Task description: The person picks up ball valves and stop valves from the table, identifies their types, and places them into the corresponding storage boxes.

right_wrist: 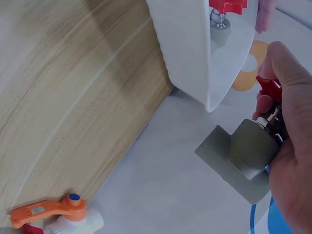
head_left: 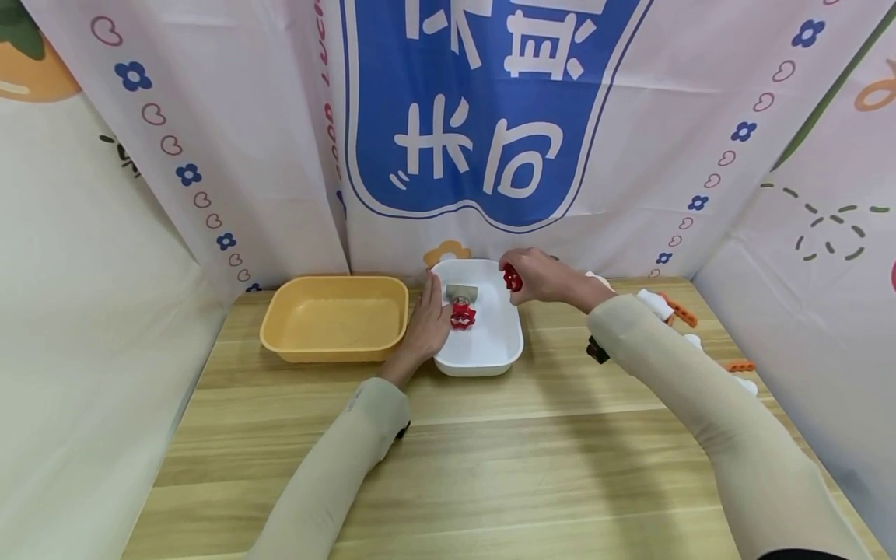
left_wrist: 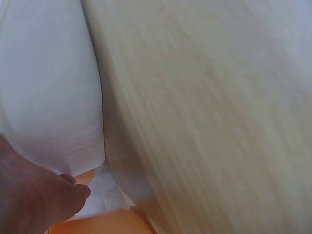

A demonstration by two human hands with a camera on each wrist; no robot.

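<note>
Right hand (head_left: 539, 276): fingers and thumb clasp a red-handled valve (right_wrist: 251, 148) at its handle end; the grey body projects free. The valve is by the right rim of the white tray (head_left: 497, 336), toward its far end. Whether it touches the rim: cannot tell.

Left hand (head_left: 425, 323): fingers look straight, laid along the tray's left wall, on the side of the yellow tray (head_left: 336, 355). No object seen held.

A second valve (head_left: 462, 294) lies inside the white tray, toward the left wall, its red handle (head_left: 462, 317) close to the left thumb.

Risks (judgement):
1. Hold is at one end only. The body is probably the heavier part; a loose pinch could let it swing or turn and drop out.
2. Body knocking the right rim. Likely cause: lowering too near the wall, with the palm hiding part of the valve. Could tip or shove the tray.
3. Tray sliding on the table (head_left: 490, 467) if the left hand presses sideways or lifts away early.
4. Valve-on-valve knock, or a nipped left thumb, if the held piece travels too far left.
5. Sleeve brushing the orange-handled valve (right_wrist: 48, 210) on the right side: the right forearm passes near that group.
</note>
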